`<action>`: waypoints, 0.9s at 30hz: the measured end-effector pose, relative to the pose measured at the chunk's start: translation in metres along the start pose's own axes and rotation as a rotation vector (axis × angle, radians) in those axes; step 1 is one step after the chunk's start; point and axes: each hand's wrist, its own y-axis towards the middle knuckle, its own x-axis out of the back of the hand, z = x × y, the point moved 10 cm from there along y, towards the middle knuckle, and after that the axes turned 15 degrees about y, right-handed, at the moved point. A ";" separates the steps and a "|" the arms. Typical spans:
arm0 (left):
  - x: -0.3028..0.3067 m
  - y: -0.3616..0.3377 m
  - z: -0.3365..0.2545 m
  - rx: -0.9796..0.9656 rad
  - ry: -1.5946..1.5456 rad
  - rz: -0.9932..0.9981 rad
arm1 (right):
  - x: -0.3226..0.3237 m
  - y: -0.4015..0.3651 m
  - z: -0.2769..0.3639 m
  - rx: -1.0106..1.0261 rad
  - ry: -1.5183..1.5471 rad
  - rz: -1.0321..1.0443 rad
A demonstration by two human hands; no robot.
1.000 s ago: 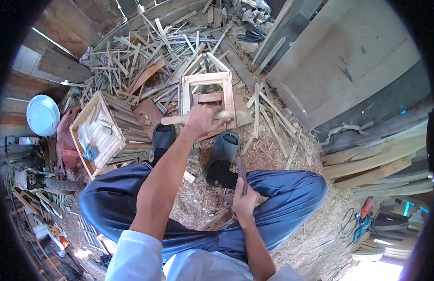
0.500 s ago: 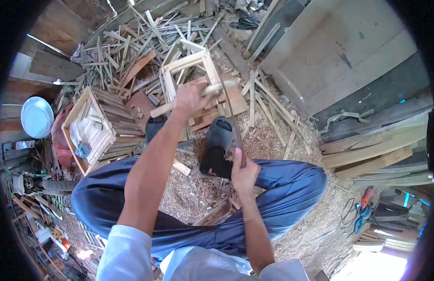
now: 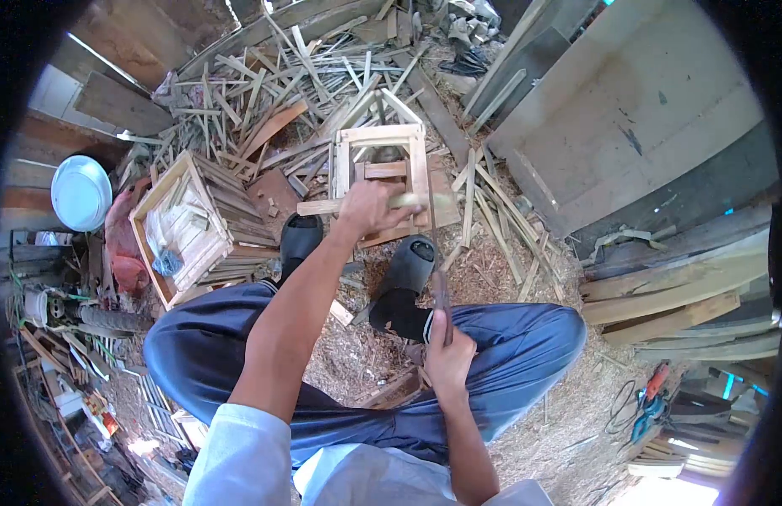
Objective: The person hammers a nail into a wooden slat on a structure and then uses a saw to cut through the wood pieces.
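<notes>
My left hand (image 3: 366, 207) is closed around a pale wooden stick (image 3: 319, 207), which lies crosswise over the front of a small wooden frame (image 3: 381, 133). In my right hand (image 3: 449, 358), low by the right knee, is the dark handle of a long-bladed tool (image 3: 442, 291). Its narrow blade points away from me, seen nearly edge-on, and overlaps the stick near its right end. Beneath the stick, a flat board (image 3: 444, 190) shows beside the frame. My sandalled feet rest on either side, the right sandal (image 3: 408, 263) close to the blade.
At left stands a slatted wooden crate (image 3: 184, 228) with a plastic bag inside. A heap of wood offcuts (image 3: 239, 110) covers the ground ahead. Large panels (image 3: 636, 110) lean at right, above stacked planks (image 3: 678, 270). A corded power tool (image 3: 652, 405) lies at lower right.
The view has shifted, so the frame sits further right. The tool's blade stands more upright, and the stick in my left hand lies more level.
</notes>
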 end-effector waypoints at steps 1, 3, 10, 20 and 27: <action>0.001 -0.003 -0.006 -0.030 0.021 -0.008 | 0.001 -0.009 -0.001 0.010 0.028 -0.018; 0.000 -0.007 -0.014 -0.067 0.035 -0.016 | -0.003 -0.015 -0.006 -0.010 0.068 -0.021; 0.008 -0.005 -0.015 -0.031 0.065 0.014 | -0.018 0.002 -0.026 -0.046 0.089 -0.065; -0.005 0.002 -0.007 -0.046 0.043 0.042 | -0.019 0.019 -0.020 0.045 0.082 -0.051; -0.010 0.005 -0.006 -0.113 0.035 0.021 | -0.022 0.017 -0.014 0.107 0.046 -0.065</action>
